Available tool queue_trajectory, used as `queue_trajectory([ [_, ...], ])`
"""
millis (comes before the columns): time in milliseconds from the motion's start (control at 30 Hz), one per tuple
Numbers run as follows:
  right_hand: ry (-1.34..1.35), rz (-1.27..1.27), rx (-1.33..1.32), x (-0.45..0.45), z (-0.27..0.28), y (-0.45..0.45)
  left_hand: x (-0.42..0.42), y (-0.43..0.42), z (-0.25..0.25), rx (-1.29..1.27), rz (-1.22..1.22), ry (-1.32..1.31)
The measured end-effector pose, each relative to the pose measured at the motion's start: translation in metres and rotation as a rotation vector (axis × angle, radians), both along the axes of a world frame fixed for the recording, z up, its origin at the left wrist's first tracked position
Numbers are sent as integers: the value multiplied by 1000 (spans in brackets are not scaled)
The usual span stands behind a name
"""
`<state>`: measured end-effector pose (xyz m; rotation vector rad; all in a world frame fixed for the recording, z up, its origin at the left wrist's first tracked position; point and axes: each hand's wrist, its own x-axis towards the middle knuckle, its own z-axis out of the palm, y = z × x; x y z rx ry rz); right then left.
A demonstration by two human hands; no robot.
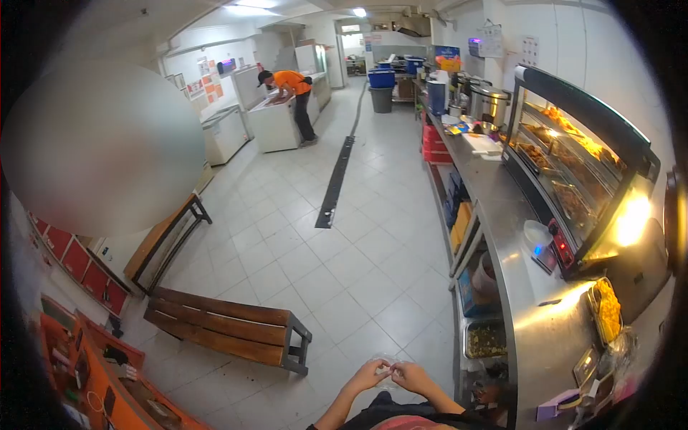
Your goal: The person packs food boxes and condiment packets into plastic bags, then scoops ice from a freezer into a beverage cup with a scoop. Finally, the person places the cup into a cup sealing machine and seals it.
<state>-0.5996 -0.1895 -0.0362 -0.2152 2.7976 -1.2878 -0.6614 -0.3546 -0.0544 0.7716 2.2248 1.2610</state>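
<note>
Head view, hands (370,375) pinching clear plastic (387,357), wall notices (529,51) illegibly small

Ceiling lamps (251,11) light white walls (566,32), a tiled floor (394,251) and a wooden bench (215,325).

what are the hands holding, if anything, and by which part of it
The left hand and right hand seem to pinch a piece of clear plastic between them; it is too small and see-through to tell which part they grip.
</note>
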Motion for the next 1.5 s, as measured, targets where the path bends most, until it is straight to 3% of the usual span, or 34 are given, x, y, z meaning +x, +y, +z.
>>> queue_trajectory([
  [367,32,-154,-39,52,14,44,36,54,24,-64,-61,-26],
  [833,46,-244,-147,186,-1,141,175,157,5,-93,-113,56],
  [1100,-5,-176,-170,232,-1,157,229,161,19,-60,-129,10],
  [1500,-36,-74,-243,242,-32,137,255,136,-6,-182,-69,71],
])
